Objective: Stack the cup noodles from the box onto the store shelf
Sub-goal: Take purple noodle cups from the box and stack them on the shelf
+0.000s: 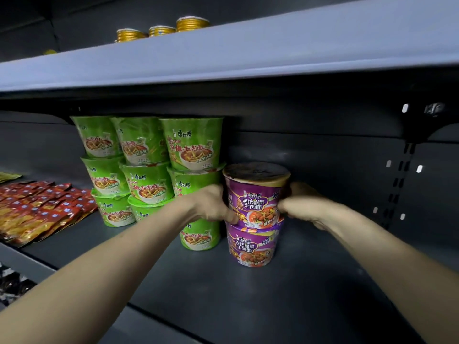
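Dark shelf deck (310, 281): left hand (211, 204) and right hand (303, 202) each curl round the top purple cup (255, 194), seated on 1 lower purple cup (253, 247). Centre rims before letting go, flush with the 3-high green stacks (191, 145) just beside.

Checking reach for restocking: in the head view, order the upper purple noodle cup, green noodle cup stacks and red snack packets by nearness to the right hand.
1. Upper purple noodle cup: held by the right hand.
2. Green noodle cup stacks: past that cup, leftward.
3. Red snack packets: shelf's far left.
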Tool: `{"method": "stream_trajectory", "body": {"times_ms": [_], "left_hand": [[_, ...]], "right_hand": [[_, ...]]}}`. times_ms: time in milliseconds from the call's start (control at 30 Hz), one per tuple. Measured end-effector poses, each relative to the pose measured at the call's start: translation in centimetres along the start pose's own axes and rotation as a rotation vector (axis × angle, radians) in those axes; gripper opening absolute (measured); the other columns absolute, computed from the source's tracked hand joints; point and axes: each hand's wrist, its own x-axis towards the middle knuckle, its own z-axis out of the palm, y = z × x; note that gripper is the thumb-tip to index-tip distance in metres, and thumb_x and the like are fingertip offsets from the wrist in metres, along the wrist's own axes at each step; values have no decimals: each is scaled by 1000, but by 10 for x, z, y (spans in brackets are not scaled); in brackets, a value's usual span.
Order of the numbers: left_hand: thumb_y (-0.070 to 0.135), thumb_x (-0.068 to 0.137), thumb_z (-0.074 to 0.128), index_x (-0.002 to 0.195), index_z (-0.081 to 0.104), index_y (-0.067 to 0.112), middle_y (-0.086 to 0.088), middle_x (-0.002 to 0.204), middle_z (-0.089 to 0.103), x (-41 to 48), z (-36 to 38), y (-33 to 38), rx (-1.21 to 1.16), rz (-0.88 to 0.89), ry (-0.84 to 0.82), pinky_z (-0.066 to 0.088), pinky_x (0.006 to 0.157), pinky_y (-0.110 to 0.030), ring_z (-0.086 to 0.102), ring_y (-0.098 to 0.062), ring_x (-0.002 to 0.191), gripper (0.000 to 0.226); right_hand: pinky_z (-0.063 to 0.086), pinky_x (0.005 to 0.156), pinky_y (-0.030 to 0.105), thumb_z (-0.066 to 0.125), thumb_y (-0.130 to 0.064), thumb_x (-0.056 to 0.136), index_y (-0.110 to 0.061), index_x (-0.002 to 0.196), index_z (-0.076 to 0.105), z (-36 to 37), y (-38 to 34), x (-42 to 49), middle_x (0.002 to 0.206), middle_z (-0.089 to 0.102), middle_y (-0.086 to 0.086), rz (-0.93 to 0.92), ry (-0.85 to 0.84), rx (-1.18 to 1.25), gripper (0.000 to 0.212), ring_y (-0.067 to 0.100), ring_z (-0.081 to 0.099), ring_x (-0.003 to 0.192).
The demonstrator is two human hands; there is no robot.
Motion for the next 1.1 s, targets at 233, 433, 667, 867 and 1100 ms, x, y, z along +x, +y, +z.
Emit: {"method": "stream_trajectory", "body": {"times_ms": [233,433,667,867,1100], "left_hand": [[19,76,82,115,52,20,3,114,63,-4,24,1,-107,9,11,42,86,-21,54,-11,98,50],[17,74,83,130,51,10,0,127,60,-2,24,5,-100,-7,20,44,99,-28,57,-21,117,65],[18,74,84,132,47,8,-4,130,58,-6,25,1,-24,-23,67,42,94,-25,55,-22,120,69],[36,70,85,131,44,9,-10,140,45,-10,33,-13,205,-67,184,43,104,-38,47,-26,127,78],[37,74,81,127,49,8,-10,128,55,-10,43,-9,237,-59,229,45,100,-37,53,-25,118,68]], "right_hand": [[50,95,36,80,-14,72,-15,123,57,16,8,-7,118,65,3,-14,-137,114,56,20,63,104],[49,97,40,81,-24,72,-17,128,52,21,4,-10,125,61,4,-14,-89,77,63,21,61,109],[48,99,40,79,-25,75,-17,127,53,19,2,-17,128,60,4,-2,-92,20,59,22,60,112],[48,98,38,77,-28,78,-14,125,54,17,4,-26,128,59,6,70,-91,-110,55,23,58,114],[48,95,35,74,-31,81,-14,129,52,21,-3,-33,129,58,5,66,-91,-225,55,24,58,114]]}}
